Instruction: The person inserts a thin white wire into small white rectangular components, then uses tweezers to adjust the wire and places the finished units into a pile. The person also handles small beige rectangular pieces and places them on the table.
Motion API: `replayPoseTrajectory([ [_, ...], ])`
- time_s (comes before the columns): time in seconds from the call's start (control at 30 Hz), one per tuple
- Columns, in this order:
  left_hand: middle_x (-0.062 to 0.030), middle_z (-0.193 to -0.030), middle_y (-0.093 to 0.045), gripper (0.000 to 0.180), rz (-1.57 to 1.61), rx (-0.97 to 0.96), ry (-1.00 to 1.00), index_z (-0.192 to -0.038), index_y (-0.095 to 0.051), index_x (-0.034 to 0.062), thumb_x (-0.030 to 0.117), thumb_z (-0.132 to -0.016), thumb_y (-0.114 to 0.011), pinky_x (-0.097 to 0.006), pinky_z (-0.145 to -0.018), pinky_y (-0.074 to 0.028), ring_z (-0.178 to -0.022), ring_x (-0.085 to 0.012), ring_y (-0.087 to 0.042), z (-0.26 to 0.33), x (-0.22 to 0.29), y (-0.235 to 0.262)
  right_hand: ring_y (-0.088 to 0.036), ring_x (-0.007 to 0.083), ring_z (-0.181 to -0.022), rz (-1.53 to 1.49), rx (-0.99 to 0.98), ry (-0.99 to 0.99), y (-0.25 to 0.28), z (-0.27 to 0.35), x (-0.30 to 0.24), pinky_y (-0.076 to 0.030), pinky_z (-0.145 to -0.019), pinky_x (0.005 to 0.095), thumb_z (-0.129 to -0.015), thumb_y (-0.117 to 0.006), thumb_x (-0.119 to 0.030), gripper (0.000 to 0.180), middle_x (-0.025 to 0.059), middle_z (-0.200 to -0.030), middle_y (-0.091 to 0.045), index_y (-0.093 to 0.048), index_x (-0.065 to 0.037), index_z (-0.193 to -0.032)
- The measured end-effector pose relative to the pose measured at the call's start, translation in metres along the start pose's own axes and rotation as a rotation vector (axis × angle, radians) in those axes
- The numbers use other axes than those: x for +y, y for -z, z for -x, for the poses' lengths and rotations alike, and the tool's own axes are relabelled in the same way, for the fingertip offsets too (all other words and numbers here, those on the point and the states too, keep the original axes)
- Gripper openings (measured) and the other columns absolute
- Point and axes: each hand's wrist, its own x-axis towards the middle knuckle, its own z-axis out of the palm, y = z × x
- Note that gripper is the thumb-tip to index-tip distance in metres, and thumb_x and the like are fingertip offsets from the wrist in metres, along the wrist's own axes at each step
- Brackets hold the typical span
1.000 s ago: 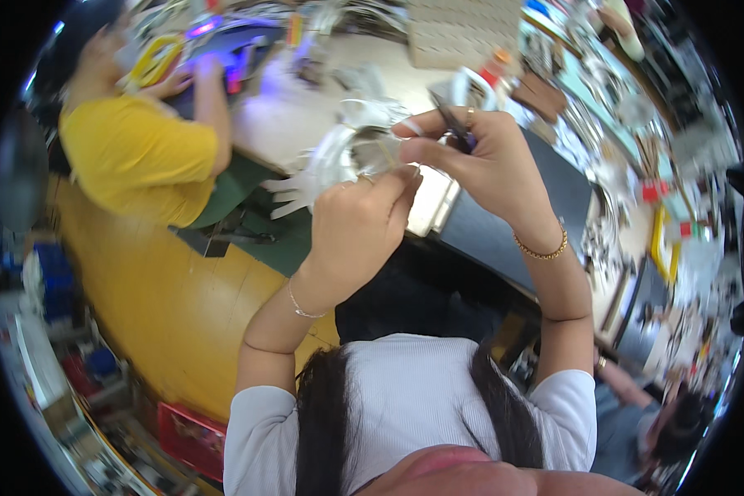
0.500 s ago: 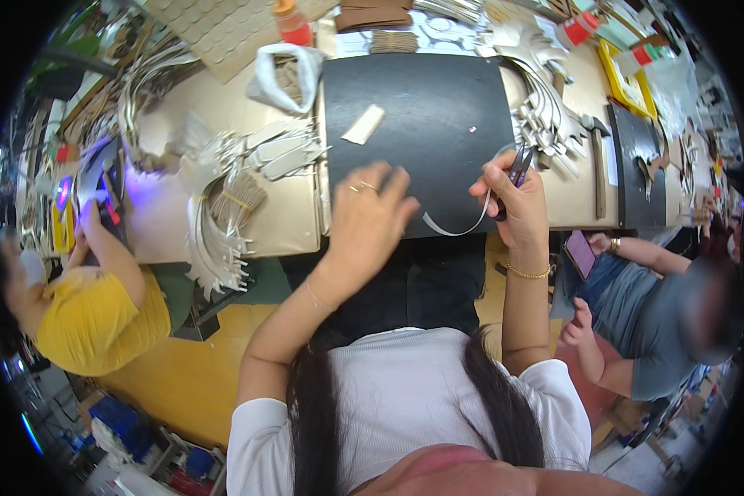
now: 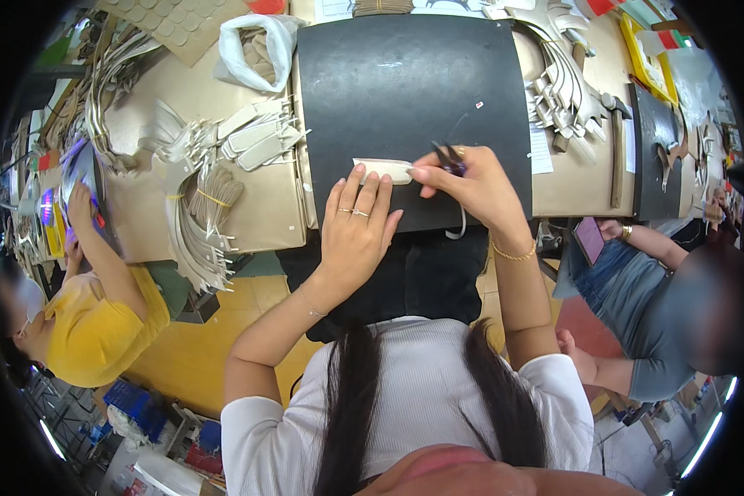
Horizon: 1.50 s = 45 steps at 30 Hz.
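Lowered since before, flat open left hand [image 3: 357, 227] touches white strip [image 3: 383, 169]; right hand [image 3: 471, 186] grips scissors [image 3: 448, 156].

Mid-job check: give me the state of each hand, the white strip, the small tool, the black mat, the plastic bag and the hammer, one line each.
left hand: flat, fingertips pressing the strip's left end
right hand: closed around the dark tool
white strip: lying flat on the mat
dark tool: held, tip by the strip's right end
black mat: flat on the bench
plastic bag: open
hammer: lying untouched
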Motion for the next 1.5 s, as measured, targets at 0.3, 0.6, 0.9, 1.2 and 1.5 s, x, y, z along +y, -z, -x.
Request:
replayPoseTrajectory([
  [0.3, -0.0144, -0.136, -0.056, 0.053, -0.149, 0.016, -0.09, -0.136, -0.062, 0.0016, 0.026, -0.09, -0.072, -0.053, -0.107, -0.039, -0.136, -0.0366, -0.048, 0.003, -0.007, -0.01, -0.069, 0.0146, -0.052, -0.089, 0.044, 0.026, -0.008, -0.014, 0.017, -0.054, -0.054, 0.0287, -0.09, -0.074, -0.025, 0.025, 0.0097, -0.073, -0.074, -0.077, -0.002, -0.098],
  [0.6, -0.0166, -0.139, -0.056, 0.048, -0.217, -0.021, -0.109, -0.14, -0.058, 0.0013, 0.021, -0.097, -0.064, -0.051, -0.109, -0.039, -0.137, -0.0361, -0.048, 0.001, -0.006, -0.01, -0.063, 0.0144, -0.048, -0.181, 0.069, 0.162, -0.008, -0.014, 0.025, -0.052, -0.051, 0.0291, -0.088, -0.073, -0.024, 0.025, 0.0097, -0.075, -0.074, -0.078, -0.001, -0.097],
  [0.9, -0.0152, -0.141, -0.055, 0.049, -0.268, -0.007, -0.154, -0.141, -0.059, 0.0028, 0.024, -0.097, -0.066, -0.051, -0.104, -0.042, -0.137, -0.0354, -0.049, 0.0, -0.013, -0.01, -0.063, 0.0166, -0.048, -0.174, 0.078, 0.241, -0.008, -0.013, 0.034, -0.052, -0.052, 0.0319, -0.088, -0.074, -0.029, 0.029, 0.01, -0.07, -0.072, -0.077, -0.002, -0.096],
  [1.2, -0.015, -0.14, -0.056, 0.05, -0.223, 0.018, -0.122, -0.143, -0.057, 0.0041, 0.024, -0.098, -0.064, -0.051, -0.108, -0.038, -0.138, -0.0356, -0.048, 0.005, -0.015, -0.016, -0.063, 0.0174, -0.048, -0.19, 0.103, 0.259, -0.01, -0.012, 0.035, -0.051, -0.052, 0.0323, -0.087, -0.074, -0.031, 0.029, 0.0099, -0.067, -0.071, -0.077, -0.003, -0.094],
  [1.5, -0.0147, -0.138, -0.057, 0.049, -0.273, -0.001, -0.129, -0.141, -0.059, 0.0041, 0.021, -0.096, -0.067, -0.051, -0.107, -0.042, -0.136, -0.0349, -0.05, 0.005, -0.014, -0.013, -0.064, 0.0163, -0.049, -0.19, 0.102, 0.265, -0.01, -0.015, 0.037, -0.051, -0.052, 0.0311, -0.088, -0.074, -0.027, 0.026, 0.0097, -0.066, -0.07, -0.078, -0.004, -0.098],
])
